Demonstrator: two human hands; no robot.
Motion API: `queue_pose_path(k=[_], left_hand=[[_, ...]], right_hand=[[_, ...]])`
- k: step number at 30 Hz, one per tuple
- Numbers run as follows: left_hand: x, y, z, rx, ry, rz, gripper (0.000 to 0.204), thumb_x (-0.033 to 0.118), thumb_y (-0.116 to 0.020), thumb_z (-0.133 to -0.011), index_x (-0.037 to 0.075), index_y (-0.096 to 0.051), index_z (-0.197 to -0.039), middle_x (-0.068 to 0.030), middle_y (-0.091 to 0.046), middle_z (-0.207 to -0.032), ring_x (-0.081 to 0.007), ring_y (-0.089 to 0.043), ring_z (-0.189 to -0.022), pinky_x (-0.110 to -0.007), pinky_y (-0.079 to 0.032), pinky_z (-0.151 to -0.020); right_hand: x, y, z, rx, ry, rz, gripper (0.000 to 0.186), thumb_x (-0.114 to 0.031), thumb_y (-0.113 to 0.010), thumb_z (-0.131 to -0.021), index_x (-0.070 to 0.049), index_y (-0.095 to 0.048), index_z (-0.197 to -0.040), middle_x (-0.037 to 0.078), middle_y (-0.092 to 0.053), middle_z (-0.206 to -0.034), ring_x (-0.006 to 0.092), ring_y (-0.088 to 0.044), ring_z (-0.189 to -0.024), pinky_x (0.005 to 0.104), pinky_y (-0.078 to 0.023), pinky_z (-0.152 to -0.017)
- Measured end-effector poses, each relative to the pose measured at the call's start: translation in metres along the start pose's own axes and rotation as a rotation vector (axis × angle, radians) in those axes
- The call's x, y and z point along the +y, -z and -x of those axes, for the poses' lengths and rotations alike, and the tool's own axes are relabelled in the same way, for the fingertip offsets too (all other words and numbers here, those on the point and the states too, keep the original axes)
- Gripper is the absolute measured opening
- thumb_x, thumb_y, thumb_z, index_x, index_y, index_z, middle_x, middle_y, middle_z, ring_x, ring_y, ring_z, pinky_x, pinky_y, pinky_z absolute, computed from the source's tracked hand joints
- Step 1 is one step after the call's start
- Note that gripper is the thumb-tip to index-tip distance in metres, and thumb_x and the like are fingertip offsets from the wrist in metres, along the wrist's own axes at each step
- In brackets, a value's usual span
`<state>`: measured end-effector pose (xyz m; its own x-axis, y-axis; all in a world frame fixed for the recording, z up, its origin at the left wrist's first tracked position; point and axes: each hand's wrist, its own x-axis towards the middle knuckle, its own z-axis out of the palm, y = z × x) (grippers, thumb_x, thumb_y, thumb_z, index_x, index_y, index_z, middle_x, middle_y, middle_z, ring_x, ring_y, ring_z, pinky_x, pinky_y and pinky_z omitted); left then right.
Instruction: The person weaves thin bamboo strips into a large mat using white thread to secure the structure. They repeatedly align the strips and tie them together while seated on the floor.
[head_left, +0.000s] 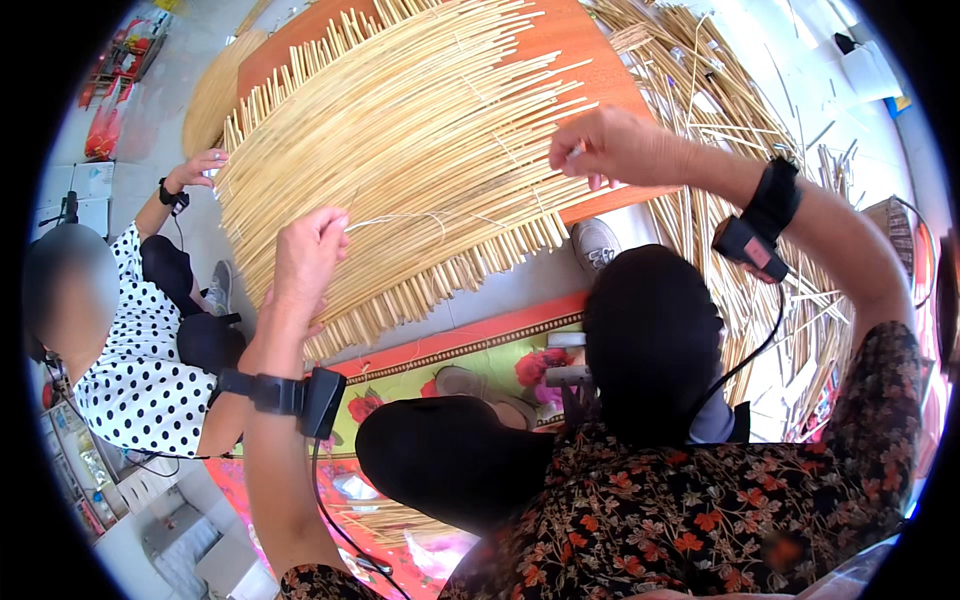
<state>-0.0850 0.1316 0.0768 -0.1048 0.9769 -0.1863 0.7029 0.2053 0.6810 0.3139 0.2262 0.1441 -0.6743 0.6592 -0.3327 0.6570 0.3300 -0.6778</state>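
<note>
A wide mat of straw-coloured stalks (400, 140), laid side by side with several thin stitch lines across them, spreads over a reddish-brown table top (585, 45). Above the mat's near left part, my left hand (308, 255) is closed in a pinch on a white thread (395, 217). That thread curves rightward in a loose loop over the stalks. My right hand (615, 150) is raised over the mat's right end, its fingers curled together. Something small and pale shows at its fingers, too small to name.
A co-worker in a polka-dot top (150, 350) sits at the left, one hand (200, 170) at the mat's left edge. Loose stalks (740, 200) pile on the floor at right. A flowered cloth (400, 385) lies below the mat. Cables run from my wrist devices.
</note>
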Motion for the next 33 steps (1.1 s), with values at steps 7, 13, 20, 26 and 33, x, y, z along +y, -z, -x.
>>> queue_pose_path(k=[7,13,20,26,33], left_hand=[[0.008,-0.007,0.021,0.170,-0.198,-0.555,0.015,0.014,-0.074,-0.090,0.008,-0.077,-0.104,-0.0077,-0.070,-0.103,-0.0279,-0.071,-0.089,-0.038,-0.055,-0.080],[0.066,-0.058,0.023,-0.091,-0.454,-0.218,0.009,0.013,-0.073,-0.089,0.010,-0.076,-0.097,-0.0045,-0.071,-0.102,-0.0249,-0.071,-0.089,-0.036,-0.057,-0.079],[0.081,-0.105,0.010,-0.115,-0.557,-0.282,0.010,0.010,-0.073,-0.087,0.008,-0.074,-0.097,-0.0058,-0.066,-0.097,-0.0266,-0.068,-0.086,-0.037,-0.055,-0.075],[0.078,-0.108,0.002,-0.166,-0.594,-0.327,0.007,0.012,-0.069,-0.090,0.007,-0.066,-0.093,-0.0073,-0.061,-0.097,-0.0284,-0.066,-0.088,-0.040,-0.053,-0.075],[0.095,-0.114,0.012,-0.213,-0.510,-0.289,0.007,0.008,-0.069,-0.090,0.006,-0.063,-0.093,-0.0092,-0.059,-0.100,-0.0289,-0.065,-0.089,-0.041,-0.053,-0.075]], right_hand=[[0.067,-0.062,0.025,0.444,0.374,0.335,0.012,-0.009,-0.071,-0.088,-0.005,-0.067,-0.100,0.010,-0.065,-0.095,0.0324,-0.066,-0.091,0.0419,-0.055,-0.078],[0.072,-0.086,0.023,0.604,0.535,0.384,0.023,-0.007,-0.071,-0.077,-0.010,-0.067,-0.099,0.007,-0.062,-0.095,0.0291,-0.062,-0.092,0.0406,-0.054,-0.076],[0.077,-0.099,0.059,0.546,0.530,0.124,0.024,0.001,-0.073,-0.083,-0.006,-0.070,-0.106,0.011,-0.062,-0.095,0.0326,-0.064,-0.088,0.0420,-0.053,-0.074],[0.085,-0.100,0.065,0.499,0.529,0.138,0.025,0.000,-0.074,-0.082,-0.005,-0.069,-0.106,0.011,-0.062,-0.096,0.0323,-0.064,-0.087,0.0413,-0.053,-0.073],[0.086,-0.096,0.045,0.527,0.534,0.152,0.023,-0.001,-0.073,-0.083,-0.004,-0.069,-0.106,0.011,-0.064,-0.096,0.0329,-0.065,-0.088,0.0418,-0.055,-0.075]])
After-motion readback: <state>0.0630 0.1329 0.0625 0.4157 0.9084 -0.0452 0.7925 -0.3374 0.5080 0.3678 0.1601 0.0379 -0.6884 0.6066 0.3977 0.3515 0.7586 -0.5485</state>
